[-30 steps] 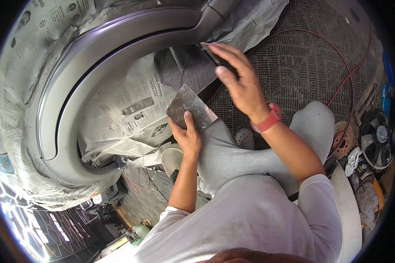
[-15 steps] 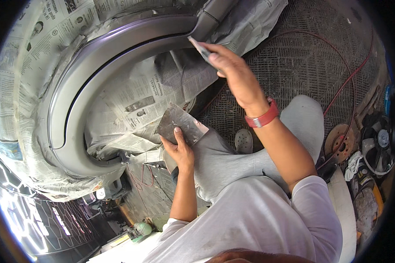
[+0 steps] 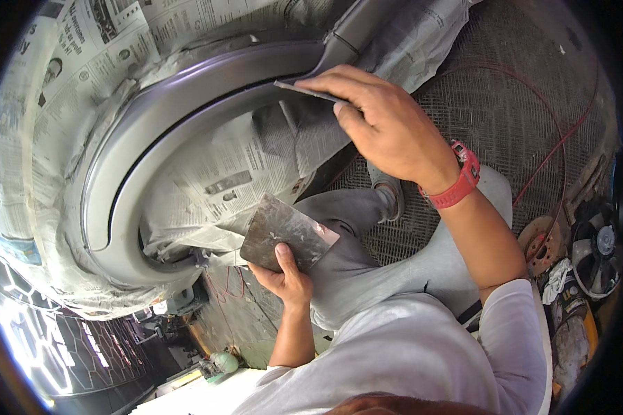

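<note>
My left hand point(image 3: 285, 282) grips a flat metal plate point(image 3: 280, 232) from below, thumb on top. The plate is stained and scratched, with a pinkish smear near its right corner. My right hand point(image 3: 394, 131) pinches a thin grey putty spreader point(image 3: 304, 90) between thumb and fingers, seen almost edge-on. The spreader's tip overlaps the lower band of a curved grey wheel-arch panel point(image 3: 121, 162); whether they touch I cannot tell. A dark groove runs along the panel.
Newspaper masking point(image 3: 38, 159) surrounds the panel and fills the arch. A red hose point(image 3: 559, 131) crosses the ribbed floor mat point(image 3: 491, 104). On the right lie a rusty brake disc point(image 3: 538, 242) and a black fan point(image 3: 594, 242). My bent legs point(image 3: 422, 259) are below the panel.
My right hand has come nearer the camera, and the spreader has turned flatter, its tip moving left and down along the panel. The plate sits slightly lower. My foot has shifted.
</note>
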A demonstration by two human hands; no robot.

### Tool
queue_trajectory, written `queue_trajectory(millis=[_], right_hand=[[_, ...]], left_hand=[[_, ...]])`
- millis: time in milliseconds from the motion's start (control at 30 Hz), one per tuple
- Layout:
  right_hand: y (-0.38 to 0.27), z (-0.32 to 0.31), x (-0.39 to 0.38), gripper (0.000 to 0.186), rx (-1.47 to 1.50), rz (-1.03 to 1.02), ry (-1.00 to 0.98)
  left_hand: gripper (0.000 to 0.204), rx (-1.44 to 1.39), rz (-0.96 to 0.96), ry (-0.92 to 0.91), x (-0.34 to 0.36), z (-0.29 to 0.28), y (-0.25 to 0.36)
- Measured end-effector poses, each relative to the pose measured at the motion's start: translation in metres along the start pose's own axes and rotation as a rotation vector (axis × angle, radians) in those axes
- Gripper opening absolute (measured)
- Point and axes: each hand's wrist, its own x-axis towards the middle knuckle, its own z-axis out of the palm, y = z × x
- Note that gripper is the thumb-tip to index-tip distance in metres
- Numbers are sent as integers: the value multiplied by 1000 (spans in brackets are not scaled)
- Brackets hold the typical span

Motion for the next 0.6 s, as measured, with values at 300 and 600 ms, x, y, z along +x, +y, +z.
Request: queue_trajectory(millis=[300, 600], right_hand=[[11, 13, 43, 31, -152, -140, -120], [7, 14, 54, 45, -153, -119, -203]], left_hand=[[39, 5, 13, 15, 21, 11, -10], [40, 15, -22, 25, 33, 12, -12]])
